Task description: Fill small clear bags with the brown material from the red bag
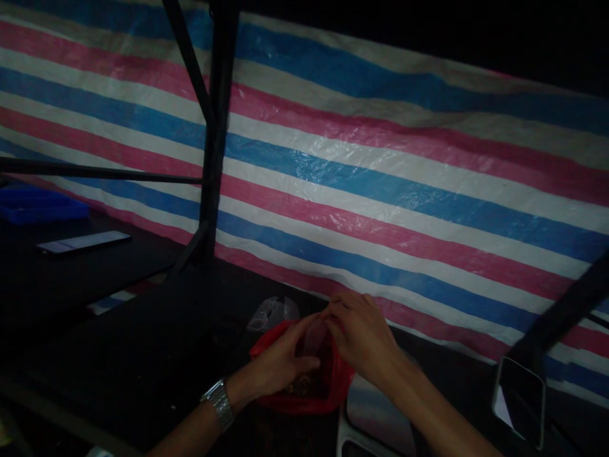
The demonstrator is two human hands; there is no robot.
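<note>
In the dim head view, my left hand point(278, 362), with a metal watch on the wrist, reaches over a red plastic bag point(328, 403) that lies spread open. Its fingers are around one side of a small clear plastic bag point(314, 337), with the thumb pointing right. My right hand point(359, 333) pinches the upper edge of the same clear bag, its fingertips meeting those of the left. Small brownish pieces point(302, 385) lie inside the red bag, too dark to name. What the clear bag contains cannot be made out.
More clear plastic bags point(273, 312) lie just behind the red one. A flat device with a shiny plate point(378, 412) sits below my right forearm. One phone point(518, 403) leans at right; another point(83, 242) lies left, near a blue tray point(42, 206). A dark post point(216, 139) stands before striped sheeting.
</note>
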